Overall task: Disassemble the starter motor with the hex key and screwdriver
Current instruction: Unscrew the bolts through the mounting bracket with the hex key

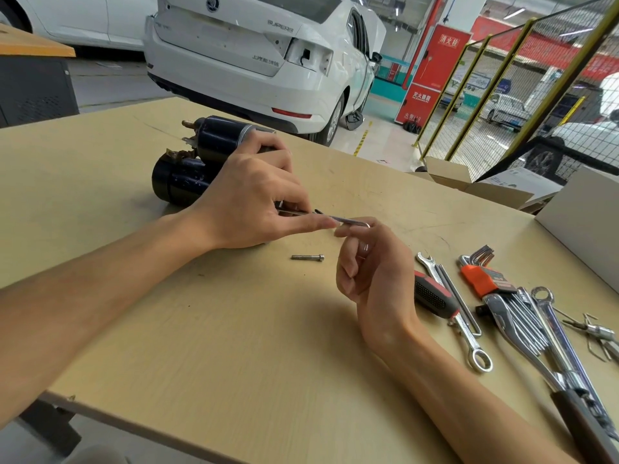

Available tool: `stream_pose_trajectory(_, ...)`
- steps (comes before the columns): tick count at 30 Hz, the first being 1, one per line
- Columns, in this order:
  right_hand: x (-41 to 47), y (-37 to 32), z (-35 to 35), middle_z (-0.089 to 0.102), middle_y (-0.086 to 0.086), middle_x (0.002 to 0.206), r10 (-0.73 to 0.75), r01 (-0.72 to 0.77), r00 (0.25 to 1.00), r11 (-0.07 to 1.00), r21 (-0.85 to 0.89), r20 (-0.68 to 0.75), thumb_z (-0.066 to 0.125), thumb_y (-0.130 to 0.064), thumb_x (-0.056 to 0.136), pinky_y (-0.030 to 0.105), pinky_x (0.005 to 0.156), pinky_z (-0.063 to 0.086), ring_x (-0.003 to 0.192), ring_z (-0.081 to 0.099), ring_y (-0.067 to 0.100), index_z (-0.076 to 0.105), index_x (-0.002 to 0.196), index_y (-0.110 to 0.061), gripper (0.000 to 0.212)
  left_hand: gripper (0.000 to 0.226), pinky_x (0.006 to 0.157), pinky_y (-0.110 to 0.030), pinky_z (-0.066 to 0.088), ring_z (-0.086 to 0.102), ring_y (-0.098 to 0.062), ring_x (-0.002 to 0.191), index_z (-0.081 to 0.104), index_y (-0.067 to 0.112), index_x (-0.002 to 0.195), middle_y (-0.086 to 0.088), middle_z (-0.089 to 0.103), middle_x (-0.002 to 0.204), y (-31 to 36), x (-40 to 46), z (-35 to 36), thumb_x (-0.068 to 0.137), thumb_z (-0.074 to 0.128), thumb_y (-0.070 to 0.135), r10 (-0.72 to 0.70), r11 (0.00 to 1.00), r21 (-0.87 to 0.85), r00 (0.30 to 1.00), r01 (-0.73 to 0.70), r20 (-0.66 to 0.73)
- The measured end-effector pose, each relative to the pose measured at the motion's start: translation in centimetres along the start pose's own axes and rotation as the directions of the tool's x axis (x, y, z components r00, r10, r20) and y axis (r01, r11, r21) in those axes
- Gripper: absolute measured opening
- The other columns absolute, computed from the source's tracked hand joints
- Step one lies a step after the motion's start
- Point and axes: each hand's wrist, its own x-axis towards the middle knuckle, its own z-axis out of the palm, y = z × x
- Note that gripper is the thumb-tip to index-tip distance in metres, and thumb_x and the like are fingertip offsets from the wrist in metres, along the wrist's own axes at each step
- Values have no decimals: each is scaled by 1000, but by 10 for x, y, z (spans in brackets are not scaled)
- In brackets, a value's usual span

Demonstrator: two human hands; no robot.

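1. My left hand (248,199) lies over the near end of the starter motor (187,169), fingers curled, pinching the long shaft of the hex key (330,218) between thumb and fingertips.
2. The starter motor sits on the table (201,329) under and beyond my left hand, its two black cylinders side by side, the smaller one farther from me with a brass stud at its far-left end.
3. My right hand (375,272) is just to the right of my left, palm turned toward me, fingers curled. Its index finger and thumb meet at the bent end of the hex key; how firmly they grip it I cannot tell.
4. The hex key runs nearly level between the two hands, above the table.
5. A loose bolt (308,257) lies flat on the table just below my left hand's fingertips and left of my right hand, touching neither.
6. The screwdriver (433,296), with a black and red handle, lies on the table just right of my right wrist, untouched.
7. A spanner (452,306) lies just beside the screwdriver, partly under it.
8. Farther right is a set of hex keys in an orange holder (482,276), then more chrome spanners (542,329).
9. Beyond both hands, past the table's far edge, stands a white car (254,51).
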Motion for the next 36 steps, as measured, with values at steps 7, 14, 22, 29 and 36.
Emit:
stream_pose_trajectory(7,1,1,-1,38,0,48,51,-53,993,999,-14,-106,46,-6,93,16,39,23,41,29,12,63,89,-12,18,39,93,-55,41,49,-11,89,77,20,69,4,68,67,-1,0,2,84,69,54,10,1000,2,1000,-10,-23)
stream_pose_trajectory(14,1,-2,-1,37,-1,46,83,-80,994,995,53,-65,44,-40,96,20,38,26,37,33,12,62,54,-21,49,36,94,-52,41,47,-6,85,77,20,69,8,68,65,-1,0,1,82,73,54,51,999,17,998,-50,-35)
stream_pose_trajectory(22,-1,-1,-1,36,-1,45,10,-10,1000,1000,25,-19,49,-17,72,17,41,24,37,31,13,62,61,-22,18,36,94,-55,41,48,-8,91,79,20,73,6,69,68,-1,0,0,85,68,53,39,999,-3,999,-39,-13)
stream_pose_trajectory(29,0,0,0,38,0,49,53,-54,990,999,-4,-132,46,-7,96,16,38,25,41,30,11,59,86,-15,17,39,96,-55,40,47,-7,89,77,20,70,7,70,67,0,0,0,86,67,54,23,1000,-1,1000,-23,-10)
stream_pose_trajectory(36,0,-3,0,37,-1,45,67,-63,995,997,40,-79,43,-38,99,18,39,25,37,33,12,62,54,-21,52,35,94,-56,41,47,-9,90,78,20,71,5,69,68,-1,-1,0,81,74,53,22,1000,17,1000,-21,-13)
